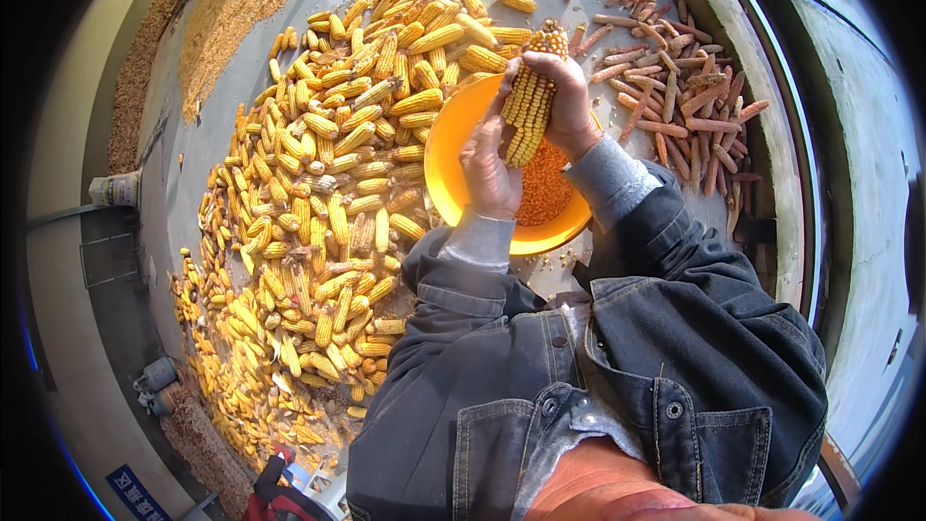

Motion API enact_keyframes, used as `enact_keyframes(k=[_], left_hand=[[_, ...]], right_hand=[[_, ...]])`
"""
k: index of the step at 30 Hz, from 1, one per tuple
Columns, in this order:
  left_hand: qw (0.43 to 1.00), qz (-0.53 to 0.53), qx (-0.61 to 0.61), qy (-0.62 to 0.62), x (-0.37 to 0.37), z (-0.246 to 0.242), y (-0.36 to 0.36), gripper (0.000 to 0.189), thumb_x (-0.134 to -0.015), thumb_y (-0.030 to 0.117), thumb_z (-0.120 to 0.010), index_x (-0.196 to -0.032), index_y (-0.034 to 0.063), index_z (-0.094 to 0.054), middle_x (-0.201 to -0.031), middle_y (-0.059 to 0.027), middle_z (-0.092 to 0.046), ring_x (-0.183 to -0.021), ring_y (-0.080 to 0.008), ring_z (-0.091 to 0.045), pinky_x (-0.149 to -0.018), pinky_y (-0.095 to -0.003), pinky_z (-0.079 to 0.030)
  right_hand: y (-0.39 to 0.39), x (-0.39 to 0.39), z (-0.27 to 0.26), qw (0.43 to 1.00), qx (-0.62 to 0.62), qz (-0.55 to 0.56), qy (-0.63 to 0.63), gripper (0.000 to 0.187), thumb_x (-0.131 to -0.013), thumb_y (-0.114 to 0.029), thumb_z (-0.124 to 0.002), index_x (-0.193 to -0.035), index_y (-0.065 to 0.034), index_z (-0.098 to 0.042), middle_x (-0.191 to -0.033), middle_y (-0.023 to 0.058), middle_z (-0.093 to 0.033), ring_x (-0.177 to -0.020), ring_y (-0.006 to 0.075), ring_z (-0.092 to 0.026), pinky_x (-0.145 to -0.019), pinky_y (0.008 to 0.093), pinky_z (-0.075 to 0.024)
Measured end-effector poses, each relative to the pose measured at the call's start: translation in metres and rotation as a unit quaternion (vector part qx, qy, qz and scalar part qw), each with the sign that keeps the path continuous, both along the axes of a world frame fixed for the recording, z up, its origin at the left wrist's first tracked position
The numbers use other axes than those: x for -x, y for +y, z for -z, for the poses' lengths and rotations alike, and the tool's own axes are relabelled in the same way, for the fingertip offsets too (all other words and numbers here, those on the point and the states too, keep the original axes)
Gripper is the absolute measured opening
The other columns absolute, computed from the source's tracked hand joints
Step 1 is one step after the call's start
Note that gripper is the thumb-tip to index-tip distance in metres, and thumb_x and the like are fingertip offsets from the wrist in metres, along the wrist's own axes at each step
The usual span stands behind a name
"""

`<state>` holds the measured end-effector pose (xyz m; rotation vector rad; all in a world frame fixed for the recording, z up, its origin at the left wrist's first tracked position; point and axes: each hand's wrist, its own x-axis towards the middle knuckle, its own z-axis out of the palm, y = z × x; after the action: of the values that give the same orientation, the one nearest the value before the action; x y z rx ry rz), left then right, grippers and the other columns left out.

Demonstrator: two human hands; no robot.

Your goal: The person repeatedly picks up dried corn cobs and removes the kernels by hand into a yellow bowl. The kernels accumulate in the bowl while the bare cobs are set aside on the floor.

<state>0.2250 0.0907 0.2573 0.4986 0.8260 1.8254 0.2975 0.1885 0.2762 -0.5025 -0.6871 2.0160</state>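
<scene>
Both hands are raised over a yellow plastic basin (452, 181). They grip a yellow ear of corn (529, 112), tilted with its top end away from me. My left hand (492, 166) holds its left side, fingers along the rows of kernels. Around the upper right side wraps my right hand (568, 98), its thumb across the top. Paler, orange-and-white kernels (550, 37) show beyond that thumb; whether they belong to a second ear cannot be made out. Loose orange kernels (539, 188) lie in the basin below, partly hidden by hands and corn.
A large heap of yellow corn ears (347, 130) spreads to the left. Bare reddish cobs (694, 94) are piled at right beside a low ledge (778, 159). Spread grain (239, 22) covers floor at upper left. Another person's sleeve (269, 496) shows near a white plastic seat (329, 492).
</scene>
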Motion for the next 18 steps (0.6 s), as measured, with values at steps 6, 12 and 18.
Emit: enact_keyframes(k=[6, 12, 18], left_hand=[[0.999, 0.015, -0.006, -0.047, 0.0043, 0.0028, -0.0004, 0.046, -0.091, 0.017, -0.049, -0.132, -0.0043, -0.043, -0.129, -0.0117, -0.051, -0.117, -0.0196, -0.050, -0.102, -0.0331, -0.038], [0.999, 0.017, -0.028, 0.011, 0.0026, 0.0071, 0.0015, 0.048, -0.094, 0.023, -0.045, -0.133, -0.0037, -0.041, -0.130, -0.0114, -0.050, -0.117, -0.0191, -0.050, -0.102, -0.0339, -0.037], [1.000, 0.015, 0.010, -0.005, 0.0050, 0.0055, 0.0001, 0.052, -0.091, 0.021, -0.051, -0.136, -0.0022, -0.038, -0.132, -0.0101, -0.048, -0.119, -0.0182, -0.048, -0.104, -0.0334, -0.036]], right_hand=[[0.0006, -0.0006, -0.0017, 1.000, 0.014, -0.011, -0.010, 0.023, -0.079, -0.021, -0.060, -0.081, 0.0019, -0.059, -0.071, 0.0116, -0.062, -0.062, 0.0205, -0.063, -0.059, 0.0319, -0.0536], [0.0017, 0.0009, 0.0010, 0.999, -0.013, 0.011, -0.034, 0.025, -0.085, -0.024, -0.054, -0.083, 0.0005, -0.060, -0.072, 0.0107, -0.062, -0.063, 0.0192, -0.063, -0.061, 0.0284, -0.0536], [0.0012, 0.0000, -0.0021, 1.000, 0.018, -0.002, -0.003, 0.020, -0.079, -0.017, -0.059, -0.079, 0.0032, -0.060, -0.069, 0.0122, -0.061, -0.058, 0.0213, -0.062, -0.057, 0.0312, -0.0529]])
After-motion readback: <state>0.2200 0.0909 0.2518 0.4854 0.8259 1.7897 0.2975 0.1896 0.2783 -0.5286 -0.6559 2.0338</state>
